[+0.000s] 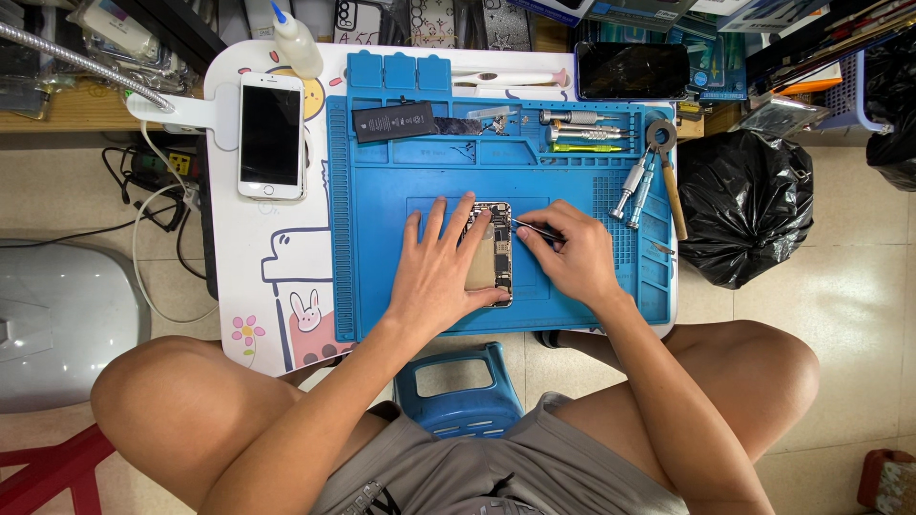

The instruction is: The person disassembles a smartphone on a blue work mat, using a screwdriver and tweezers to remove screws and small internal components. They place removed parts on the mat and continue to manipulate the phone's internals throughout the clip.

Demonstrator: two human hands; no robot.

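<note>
An opened phone body (494, 250) with its circuit parts exposed lies in the middle of a blue repair mat (382, 210). My left hand (441, 269) rests flat on the mat with its fingers spread, the thumb and fingertips pressing the phone's left side and lower end. My right hand (571, 253) grips thin metal tweezers (530, 226), their tips touching the phone's upper right edge. A loose black phone battery (394, 122) lies on the mat's upper left.
A white phone (271, 134) lies face up on the small white table (250, 286), left of the mat. Screwdrivers (634, 184) and pliers (665, 167) sit at the mat's right. A black phone (632, 70), a glue bottle (296, 43), a black rubbish bag (744, 205) and a blue stool (458, 386) are around.
</note>
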